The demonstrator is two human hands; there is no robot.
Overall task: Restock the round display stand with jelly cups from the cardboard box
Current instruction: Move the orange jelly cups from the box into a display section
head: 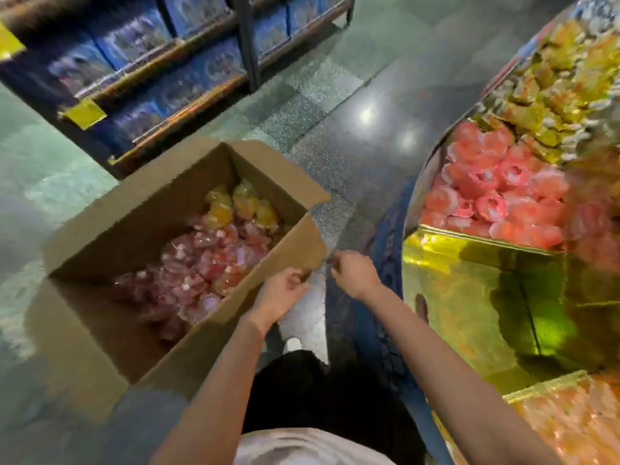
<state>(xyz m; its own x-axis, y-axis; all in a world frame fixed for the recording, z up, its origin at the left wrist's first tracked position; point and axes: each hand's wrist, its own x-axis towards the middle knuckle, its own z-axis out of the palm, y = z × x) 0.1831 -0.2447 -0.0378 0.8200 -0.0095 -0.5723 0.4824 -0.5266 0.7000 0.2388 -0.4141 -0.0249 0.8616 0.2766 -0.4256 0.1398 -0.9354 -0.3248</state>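
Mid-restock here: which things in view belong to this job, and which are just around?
Part of the job:
- cardboard box on the floor
- jelly cups inside it
- round display stand, with pink cups in one compartment
- left hand at the box's near edge
- right hand beside it; its grip is blurred

Just around:
- shelf of blue packages
- speckled floor

We see a dim scene lit from above, two white glare spots on the polished floor (369,115). Motion blur smears the shelves (141,72) and the display stand (503,203), whose gold panels shine. Wide-angle distortion bends the edges; compression blocks soften detail.
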